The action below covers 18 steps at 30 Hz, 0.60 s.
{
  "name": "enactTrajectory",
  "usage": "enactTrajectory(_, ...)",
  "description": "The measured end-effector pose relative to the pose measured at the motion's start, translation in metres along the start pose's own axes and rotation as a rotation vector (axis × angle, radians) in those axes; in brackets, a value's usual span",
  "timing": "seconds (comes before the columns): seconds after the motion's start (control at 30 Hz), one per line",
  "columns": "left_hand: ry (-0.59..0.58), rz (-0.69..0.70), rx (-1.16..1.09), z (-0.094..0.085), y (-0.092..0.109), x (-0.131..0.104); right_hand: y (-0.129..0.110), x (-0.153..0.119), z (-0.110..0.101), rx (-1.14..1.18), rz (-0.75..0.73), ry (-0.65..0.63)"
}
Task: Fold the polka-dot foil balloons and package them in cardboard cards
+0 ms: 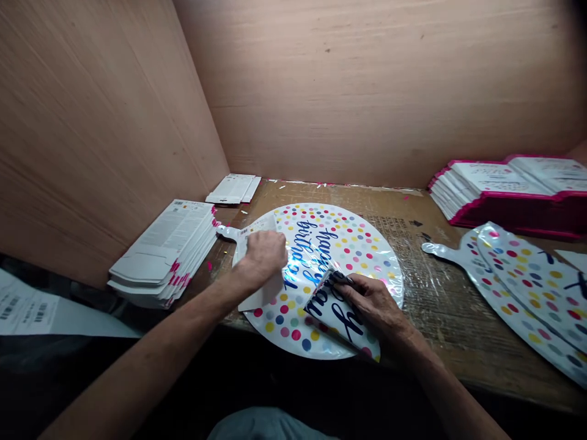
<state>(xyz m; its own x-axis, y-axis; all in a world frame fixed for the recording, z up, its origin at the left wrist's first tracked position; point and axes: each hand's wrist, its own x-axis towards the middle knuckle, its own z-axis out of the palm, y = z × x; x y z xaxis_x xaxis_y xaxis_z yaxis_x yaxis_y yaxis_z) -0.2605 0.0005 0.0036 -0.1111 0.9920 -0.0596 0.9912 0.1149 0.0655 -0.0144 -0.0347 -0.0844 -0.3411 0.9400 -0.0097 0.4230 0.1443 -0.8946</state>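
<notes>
A round white foil balloon (362, 244) with coloured dots and blue "happy birthday" lettering lies flat in front of me, its tail toward the left. Over its left part my left hand (266, 253) is closed on a white card packet (261, 296) standing on edge; its fingertips are partly hidden. My right hand (373, 299) grips a folded foil balloon (339, 324) with dark lettering, held above the flat one's lower right. The packet and the folded balloon are apart.
White printed card packets (160, 244) are stacked at left, with a smaller pile (233, 188) behind. Pink-edged packets (499, 183) stand at back right, near more flat dotted balloons (513, 275). Wooden panels (321, 91) close off the back and left of the cardboard-covered table (413, 330).
</notes>
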Motion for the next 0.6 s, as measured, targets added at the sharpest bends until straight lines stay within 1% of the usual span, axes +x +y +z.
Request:
enactTrajectory(0.03, -0.011, 0.011, 0.006, 0.006, 0.009, -0.001, 0.001, -0.005, -0.004, -0.013, 0.018, 0.011)
enactTrajectory(0.07, -0.021, 0.018, 0.019, 0.012, 0.012, -0.003, 0.0, -0.01, -0.007, -0.025, 0.037, 0.022)
enactTrajectory(0.1, -0.028, 0.022, 0.031, 0.018, 0.008, -0.006, -0.003, -0.014, -0.009, -0.035, 0.059, 0.031)
enactTrajectory(0.13, -0.033, 0.035, 0.037, 0.024, 0.0, -0.01, -0.007, -0.016, -0.008, -0.043, 0.08, 0.038)
enactTrajectory(0.2, -0.035, 0.123, 0.024, 0.036, -0.027, -0.019, -0.02, -0.015, -0.001, -0.064, 0.095, 0.041)
enactTrajectory(0.3, -0.018, 0.364, -0.027, 0.052, -0.069, -0.028, -0.044, 0.004, 0.025, -0.185, 0.017, 0.017)
enactTrajectory(0.37, -0.008, 0.471, -0.032, 0.059, -0.086, -0.028, -0.057, 0.023, 0.048, -0.33, -0.034, -0.031)
enactTrajectory(0.43, -0.008, 0.523, 0.01, 0.062, -0.093, -0.025, -0.065, 0.041, 0.069, -0.501, -0.035, -0.089)
enactTrajectory(0.5, -0.014, 0.572, 0.091, 0.063, -0.094, -0.02, -0.068, 0.053, 0.085, -0.659, -0.011, -0.134)
enactTrajectory(0.6, -0.051, 0.665, 0.226, 0.06, -0.091, -0.015, -0.068, 0.062, 0.093, -0.8, 0.014, -0.173)
